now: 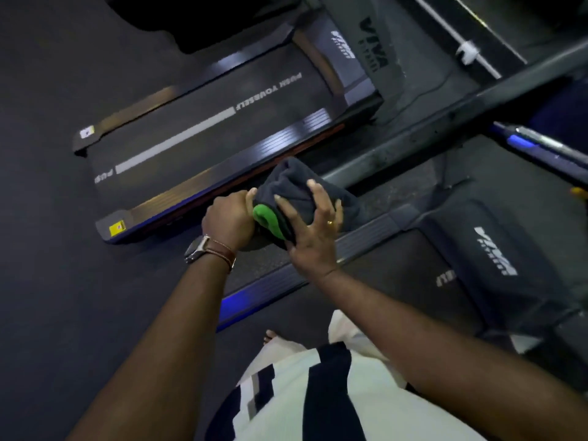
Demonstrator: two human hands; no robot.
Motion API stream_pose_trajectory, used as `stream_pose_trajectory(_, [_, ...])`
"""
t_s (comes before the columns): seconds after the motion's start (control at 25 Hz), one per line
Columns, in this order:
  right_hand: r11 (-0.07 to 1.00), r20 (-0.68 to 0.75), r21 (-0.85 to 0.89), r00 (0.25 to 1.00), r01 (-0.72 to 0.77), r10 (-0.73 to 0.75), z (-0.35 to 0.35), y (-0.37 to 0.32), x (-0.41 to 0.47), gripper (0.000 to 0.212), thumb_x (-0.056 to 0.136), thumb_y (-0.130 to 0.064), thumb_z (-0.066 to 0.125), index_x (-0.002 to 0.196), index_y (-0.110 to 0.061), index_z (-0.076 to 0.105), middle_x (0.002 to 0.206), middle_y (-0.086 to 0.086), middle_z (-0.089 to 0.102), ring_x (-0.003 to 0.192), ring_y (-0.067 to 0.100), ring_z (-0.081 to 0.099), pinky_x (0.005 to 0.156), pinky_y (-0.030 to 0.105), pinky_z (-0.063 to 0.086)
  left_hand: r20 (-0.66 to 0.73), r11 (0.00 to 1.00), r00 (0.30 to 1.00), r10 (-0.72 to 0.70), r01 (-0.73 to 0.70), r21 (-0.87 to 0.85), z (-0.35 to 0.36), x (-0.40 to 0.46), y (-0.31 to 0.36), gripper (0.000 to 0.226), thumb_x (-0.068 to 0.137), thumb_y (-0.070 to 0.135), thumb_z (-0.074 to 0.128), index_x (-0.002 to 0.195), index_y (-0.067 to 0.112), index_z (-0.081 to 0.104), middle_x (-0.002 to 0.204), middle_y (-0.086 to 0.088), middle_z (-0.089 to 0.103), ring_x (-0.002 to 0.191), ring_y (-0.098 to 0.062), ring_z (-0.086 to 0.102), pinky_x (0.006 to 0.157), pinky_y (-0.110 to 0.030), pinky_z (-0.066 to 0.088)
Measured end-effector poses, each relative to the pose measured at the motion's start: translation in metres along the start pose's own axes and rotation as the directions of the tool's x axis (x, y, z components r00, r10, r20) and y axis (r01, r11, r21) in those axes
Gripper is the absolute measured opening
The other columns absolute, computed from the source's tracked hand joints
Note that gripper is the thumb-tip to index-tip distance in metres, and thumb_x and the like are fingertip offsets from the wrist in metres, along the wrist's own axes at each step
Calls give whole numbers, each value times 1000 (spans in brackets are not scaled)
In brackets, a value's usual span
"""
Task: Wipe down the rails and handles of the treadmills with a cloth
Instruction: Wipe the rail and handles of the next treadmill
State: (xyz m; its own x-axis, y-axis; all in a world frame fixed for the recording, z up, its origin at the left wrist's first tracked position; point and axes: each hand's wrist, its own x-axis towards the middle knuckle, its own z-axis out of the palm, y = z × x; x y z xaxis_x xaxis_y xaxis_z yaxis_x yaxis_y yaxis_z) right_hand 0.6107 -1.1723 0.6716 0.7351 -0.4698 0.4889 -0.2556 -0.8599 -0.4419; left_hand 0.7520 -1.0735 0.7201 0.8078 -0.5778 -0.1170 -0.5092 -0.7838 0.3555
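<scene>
Standing low in the view, a striped white and dark shirt [318,399] is seen, with a bare foot [273,336] on the dark floor [63,249]. Above it, a dark cloth [302,198] with a green edge is gripped at its end by the curled left hand [227,222], a watch [196,249] being worn on that wrist. The right hand [313,232] is spread over the cloth, fingers bent around it. A near treadmill [461,265] is seen beneath, and a second treadmill [206,128] beyond.
</scene>
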Motion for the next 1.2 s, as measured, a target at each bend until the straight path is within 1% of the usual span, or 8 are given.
stream_pose_trajectory(0.12, [713,-115,492,775,-499,621,9,-46,8,68,92,-28,64,151,-27,31,161,19,4,152,25,9,121,48,19,-56,987,986,155,-152,46,2,1,23,48,99,48,27,98,15,62,90,-20,68,84,-46,62,63,-40,43])
stream_pose_trajectory(0.24, [381,-137,779,458,-498,878,28,-49,23,70,94,-19,60,154,-9,26,159,18,23,148,23,25,121,38,24,-55,955,954,296,-294,47,2,-5,34,51,95,51,24,91,13,58,87,-18,66,79,-44,59,58,-37,31])
stream_pose_trajectory(0.4, [-328,338,918,8,-224,941,36,-64,20,34,94,-3,54,126,-12,52,131,18,56,114,22,61,101,37,51,-5,926,939,344,-338,169,-2,-13,36,60,95,68,23,96,16,53,92,-14,67,86,-42,61,60,-38,35])
stream_pose_trajectory(0.52, [-767,772,635,84,-87,630,30,-35,25,29,103,-22,37,101,-14,65,95,10,70,84,24,67,80,37,56,39,916,943,331,-331,226,-2,-16,39,59,92,71,31,98,15,48,94,-15,67,89,-44,61,61,-37,33])
stream_pose_trajectory(0.64, [-781,784,611,233,-126,576,36,-10,24,52,100,-43,28,104,-9,67,91,13,72,83,27,69,83,38,54,63,894,939,338,-341,292,-1,-17,40,66,85,75,44,105,13,51,96,-12,67,89,-41,63,61,-36,33])
stream_pose_trajectory(0.88, [-722,736,674,227,-158,638,37,-12,0,45,105,-40,30,97,-11,64,73,5,73,69,18,71,69,28,58,103,884,949,298,-315,346,-2,-17,46,67,81,76,51,102,12,48,98,-12,67,88,-40,64,59,-36,34])
stream_pose_trajectory(1.04, [-660,680,733,176,-164,712,35,2,23,59,99,-56,35,115,-8,65,93,9,73,87,25,70,82,34,56,110,878,952,284,-305,370,-2,-16,50,65,80,76,53,96,14,43,97,-13,66,88,-39,64,58,-35,33])
stream_pose_trajectory(1.2, [-513,578,724,1,-461,816,25,23,15,33,100,-36,54,85,-9,65,78,9,67,86,33,71,76,37,55,105,869,944,312,-328,371,-3,-17,51,67,81,75,51,99,11,45,96,-15,66,86,-41,64,58,-37,34])
